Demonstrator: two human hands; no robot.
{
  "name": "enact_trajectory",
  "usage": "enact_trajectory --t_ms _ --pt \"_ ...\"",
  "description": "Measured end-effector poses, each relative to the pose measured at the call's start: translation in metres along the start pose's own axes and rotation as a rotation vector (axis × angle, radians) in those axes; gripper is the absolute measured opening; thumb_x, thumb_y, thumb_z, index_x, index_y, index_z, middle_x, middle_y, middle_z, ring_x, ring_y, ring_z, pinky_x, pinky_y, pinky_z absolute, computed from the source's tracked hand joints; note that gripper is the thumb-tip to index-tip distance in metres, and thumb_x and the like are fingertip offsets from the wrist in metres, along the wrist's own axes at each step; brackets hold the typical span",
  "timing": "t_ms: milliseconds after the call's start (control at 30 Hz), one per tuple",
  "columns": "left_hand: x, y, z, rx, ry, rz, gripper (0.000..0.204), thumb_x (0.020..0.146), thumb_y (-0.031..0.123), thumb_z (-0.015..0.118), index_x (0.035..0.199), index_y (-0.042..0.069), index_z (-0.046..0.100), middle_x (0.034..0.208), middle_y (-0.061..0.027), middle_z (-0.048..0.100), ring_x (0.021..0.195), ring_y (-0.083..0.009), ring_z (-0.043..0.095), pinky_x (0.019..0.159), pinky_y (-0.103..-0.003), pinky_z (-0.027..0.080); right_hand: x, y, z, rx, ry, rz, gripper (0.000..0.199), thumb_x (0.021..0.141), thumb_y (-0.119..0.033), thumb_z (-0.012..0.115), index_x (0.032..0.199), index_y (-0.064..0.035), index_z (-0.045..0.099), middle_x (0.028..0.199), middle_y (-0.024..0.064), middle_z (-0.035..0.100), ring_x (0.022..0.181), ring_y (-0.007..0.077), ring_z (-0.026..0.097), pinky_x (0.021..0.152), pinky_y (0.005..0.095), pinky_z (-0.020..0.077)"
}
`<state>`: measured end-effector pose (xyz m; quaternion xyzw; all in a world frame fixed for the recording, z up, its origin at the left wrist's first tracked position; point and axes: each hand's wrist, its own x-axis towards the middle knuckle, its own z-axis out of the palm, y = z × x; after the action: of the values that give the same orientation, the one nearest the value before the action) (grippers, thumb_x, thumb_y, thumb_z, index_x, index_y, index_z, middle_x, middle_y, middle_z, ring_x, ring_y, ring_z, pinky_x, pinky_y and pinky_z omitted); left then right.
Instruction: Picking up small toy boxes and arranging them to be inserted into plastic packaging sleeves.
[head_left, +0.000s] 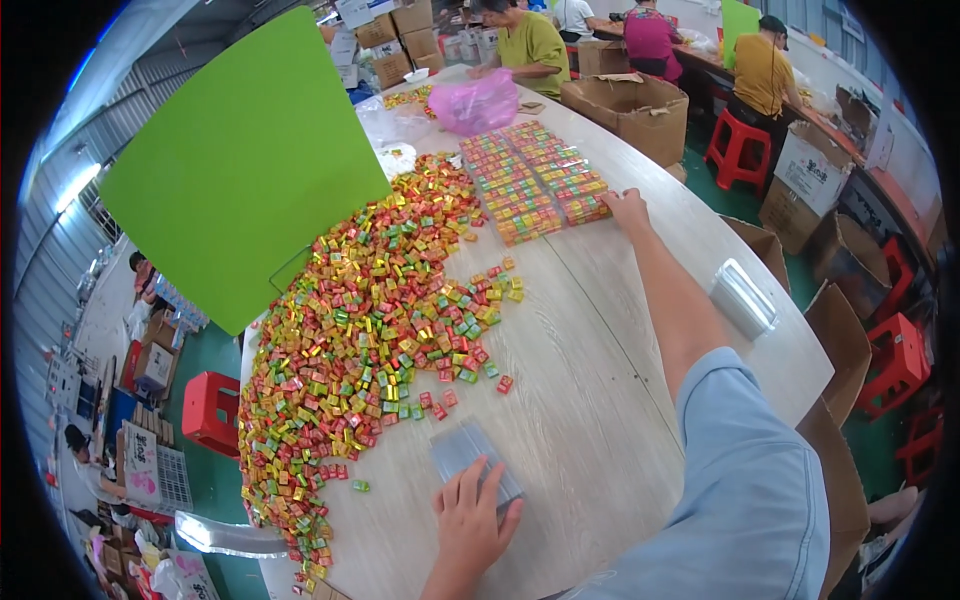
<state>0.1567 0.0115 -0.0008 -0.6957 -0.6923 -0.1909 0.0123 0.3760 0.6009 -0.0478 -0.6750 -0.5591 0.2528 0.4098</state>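
Observation:
My left hand [472, 515] rests with spread fingers on a clear plastic box [462, 447] on the near part of the table. No candies show inside that box. Farther off, my right arm is stretched out. The bent fingers of my right hand [628, 208] pinch the right edge of a block of clear boxes filled with candies [535, 180], lined up in rows of red, yellow and green. A large heap of loose wrapped candies [370, 320] covers the table's left side, beside both the filled boxes and the plastic box.
A green panel [250, 160] stands along the heap's left. Stacked clear plastic lids or trays [744, 298] lie near the right table edge. A pink plastic bag [475, 102] sits at the far end, near a seated person [535, 50]. Cardboard boxes [630, 115] and red stools [738, 148] flank the table.

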Motion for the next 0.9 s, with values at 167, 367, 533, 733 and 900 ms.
enact_trajectory --t_ms 167,367,533,733,900 --pt "0.001 0.000 0.001 -0.004 -0.024 0.001 0.057 0.087 0.040 0.073 0.135 0.010 0.065 0.144 -0.0129 0.055 0.126 -0.0338 0.050 0.106 -0.049 0.036 -0.007 -0.002 0.000 -0.048 0.066 -0.035 0.075 0.089 -0.052 0.074 0.136 0.0036 0.057 0.139 0.0287 0.059 0.125 0.0428 0.062 0.104 0.0459 0.0516" --pt "0.002 0.001 0.000 -0.041 -0.062 -0.033 0.056 0.086 0.039 0.075 0.133 0.009 0.066 0.144 -0.0135 0.056 0.124 -0.0341 0.050 0.106 -0.049 0.036 -0.028 -0.011 0.004 -0.236 0.139 -0.079 0.068 0.093 -0.054 0.067 0.137 -0.0027 0.060 0.136 0.0219 0.063 0.125 0.0386 0.062 0.105 0.0489 0.0493" --pt "0.004 0.000 0.002 0.018 -0.037 -0.018 0.055 0.086 0.044 0.075 0.131 0.013 0.068 0.144 -0.0083 0.057 0.124 -0.0278 0.050 0.099 -0.045 0.036 -0.028 -0.016 0.005 -0.383 0.125 -0.072 0.067 0.095 -0.058 0.063 0.135 -0.0044 0.062 0.133 0.0194 0.066 0.128 0.0367 0.060 0.106 0.0527 0.0468" --pt "0.005 -0.001 -0.001 -0.007 -0.028 -0.005 0.056 0.085 0.043 0.077 0.131 0.013 0.067 0.145 -0.0079 0.056 0.124 -0.0269 0.051 0.098 -0.044 0.037 -0.023 -0.011 0.003 -0.366 0.103 -0.087 0.069 0.095 -0.060 0.061 0.135 -0.0033 0.062 0.134 0.0195 0.066 0.129 0.0379 0.059 0.108 0.0518 0.0452" --pt "0.005 -0.003 -0.003 -0.020 -0.003 -0.003 0.054 0.087 0.043 0.075 0.132 0.013 0.067 0.144 -0.0080 0.056 0.124 -0.0251 0.052 0.098 -0.043 0.038 -0.054 -0.028 0.003 -0.357 0.478 -0.578 0.051 0.097 -0.042 0.067 0.132 -0.0052 0.065 0.131 0.0174 0.064 0.125 0.0359 0.058 0.108 0.0503 0.0439"
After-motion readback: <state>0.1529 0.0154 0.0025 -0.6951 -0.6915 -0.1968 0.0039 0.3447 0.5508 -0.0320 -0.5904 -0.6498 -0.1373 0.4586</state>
